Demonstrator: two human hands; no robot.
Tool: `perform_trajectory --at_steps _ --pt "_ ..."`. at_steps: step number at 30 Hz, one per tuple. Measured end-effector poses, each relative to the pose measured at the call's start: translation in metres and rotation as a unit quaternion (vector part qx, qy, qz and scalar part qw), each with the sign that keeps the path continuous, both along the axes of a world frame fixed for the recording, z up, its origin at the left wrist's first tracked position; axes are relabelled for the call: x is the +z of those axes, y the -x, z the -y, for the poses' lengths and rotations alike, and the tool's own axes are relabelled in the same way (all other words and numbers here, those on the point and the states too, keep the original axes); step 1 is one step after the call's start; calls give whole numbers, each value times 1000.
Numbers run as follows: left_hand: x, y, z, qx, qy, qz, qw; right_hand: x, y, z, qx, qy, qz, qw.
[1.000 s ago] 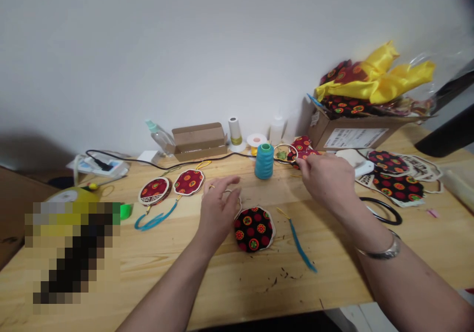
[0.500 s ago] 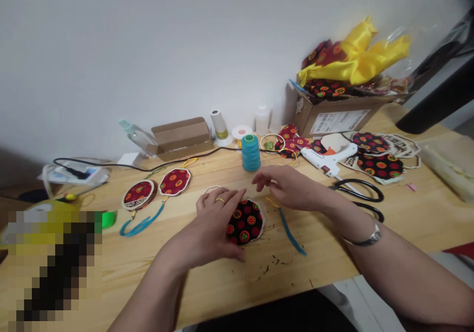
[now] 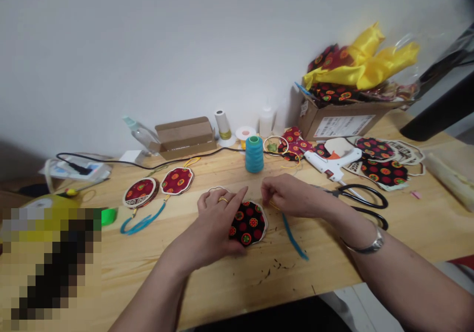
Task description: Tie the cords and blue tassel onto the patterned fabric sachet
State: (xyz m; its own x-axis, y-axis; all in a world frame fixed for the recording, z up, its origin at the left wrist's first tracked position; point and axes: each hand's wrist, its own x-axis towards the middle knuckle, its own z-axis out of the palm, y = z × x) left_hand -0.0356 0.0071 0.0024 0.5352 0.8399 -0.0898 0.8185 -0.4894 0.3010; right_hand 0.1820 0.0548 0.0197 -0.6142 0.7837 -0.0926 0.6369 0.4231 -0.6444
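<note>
My left hand (image 3: 218, 223) lies over a black fabric-covered piece (image 3: 252, 221) with red and orange flower patterns and a pale scalloped rim. Its thumb rests at the near edge and its fingers at the far side, holding the piece on the table. My right hand (image 3: 287, 194) is closed just beyond the piece's right edge, fingertips curled and partly hidden. By those fingertips shows the yellow cord of a blue tassel (image 3: 294, 238), but whether they pinch it I cannot tell. A teal thread cone (image 3: 254, 155) stands behind the hands.
Black-handled scissors (image 3: 363, 197) and a white glue gun (image 3: 331, 162) lie to the right, near patterned pieces (image 3: 383, 171). Two red pieces (image 3: 177, 180) with tassels lie left. Behind are an open cardboard tray (image 3: 185, 137), a black cable (image 3: 163, 166) and a box of fabric (image 3: 340, 120).
My right hand has come down towards the tassel's yellow cord, and its fingers have curled in. My left hand stays on the black piece. The view has shifted slightly.
</note>
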Motion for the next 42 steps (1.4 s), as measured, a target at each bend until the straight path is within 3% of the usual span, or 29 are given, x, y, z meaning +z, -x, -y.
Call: perform_trajectory --at_steps 16,27,34,42 --pt "2 -6 2 2 -7 7 1000 -2 3 1 -11 25 -5 1000" --pt "-5 -4 1 5 16 25 1000 -3 4 1 -11 26 -8 1000" --pt "-6 -2 0 2 34 38 999 -3 0 2 -45 -39 -66 996" --pt "10 3 -7 46 47 74 995 -1 9 9 95 -104 -75 987"
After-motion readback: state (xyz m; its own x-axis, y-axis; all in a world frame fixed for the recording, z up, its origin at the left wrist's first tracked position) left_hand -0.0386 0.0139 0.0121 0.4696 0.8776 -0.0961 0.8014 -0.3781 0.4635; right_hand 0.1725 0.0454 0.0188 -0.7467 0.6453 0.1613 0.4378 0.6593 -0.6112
